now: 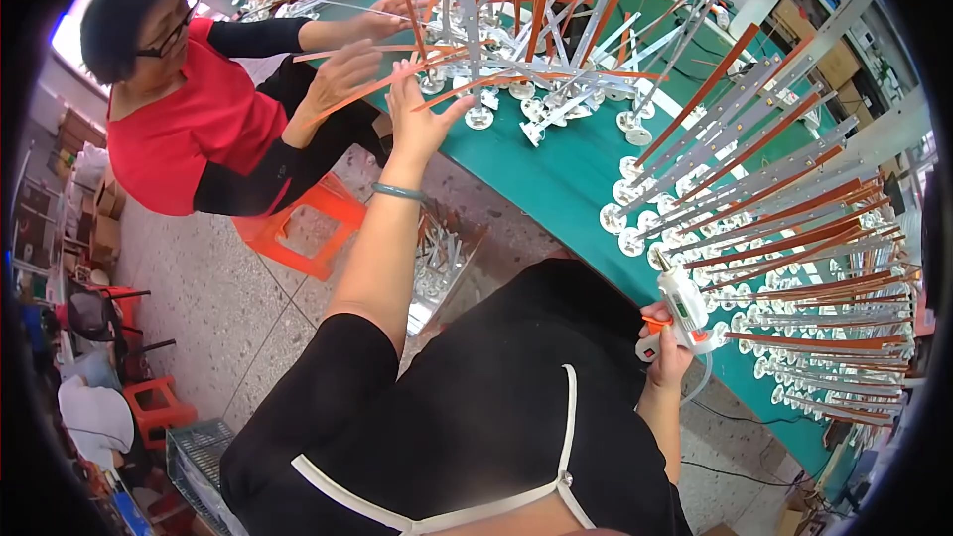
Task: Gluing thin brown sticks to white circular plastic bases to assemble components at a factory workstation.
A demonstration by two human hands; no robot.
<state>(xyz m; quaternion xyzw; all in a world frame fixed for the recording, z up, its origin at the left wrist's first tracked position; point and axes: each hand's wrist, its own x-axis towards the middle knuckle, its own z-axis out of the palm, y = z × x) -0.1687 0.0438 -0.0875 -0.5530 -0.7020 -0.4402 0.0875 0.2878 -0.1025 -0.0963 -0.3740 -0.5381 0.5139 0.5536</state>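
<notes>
My left hand [418, 122] reaches out over the near edge of the table, thumb and fingers spread, with nothing seen in its grasp. Just beyond its fingers stand a grey metal strip on a round white base [478, 119] and a thin orange strip [541, 78]. Whether the fingertips touch these cannot be made out. Down at the right, beside the table edge, my right hand [671, 362] is closed round a white glue gun [683, 300] with an orange trigger. The gun's nozzle points up toward the rows of bases, and its cord hangs below.
A green-topped table [526, 174] runs diagonally past me. Dense rows of upright grey and orange strips on white bases [631, 241] fill its right side. At the left a co-worker in red [199, 119] sits on an orange stool [308, 223], both hands among strips. A bin of metal parts [437, 268] stands below.
</notes>
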